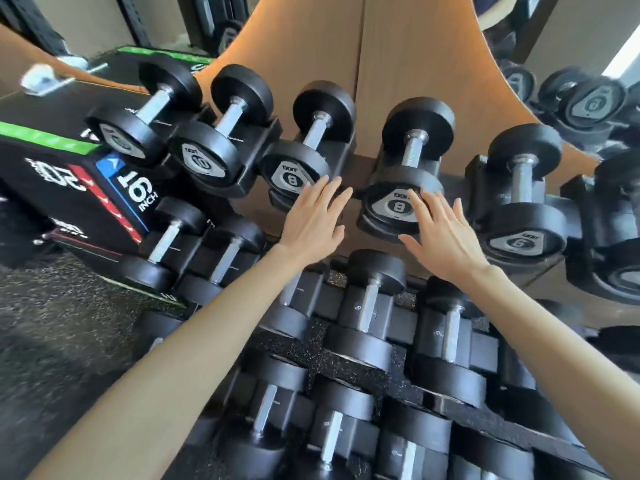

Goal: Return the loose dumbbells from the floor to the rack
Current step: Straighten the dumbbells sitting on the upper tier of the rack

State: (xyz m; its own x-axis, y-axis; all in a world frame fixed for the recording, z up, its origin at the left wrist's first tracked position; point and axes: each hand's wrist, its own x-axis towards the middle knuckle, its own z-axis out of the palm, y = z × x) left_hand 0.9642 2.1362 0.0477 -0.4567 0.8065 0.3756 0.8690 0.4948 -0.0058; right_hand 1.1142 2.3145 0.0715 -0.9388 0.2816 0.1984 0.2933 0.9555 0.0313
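Black rubber heads and steel handles marked both "8" dumbbells in the rack (258,157). The left hand (313,216) hovered beside the left dumbbell (294,176), fingers spread and empty. The right hand (443,233) laid straight fingers on the right dumbbell (398,206), probably seating it.

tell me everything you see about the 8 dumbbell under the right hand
The dumbbell has two round black heads, rubbery-looking, joined by a silvery metal handle. Its near face bears a grey plate marked 8. It lies in a black cradle in the top row, plate end toward the person. The right hand appears to touch that face with straight fingers.
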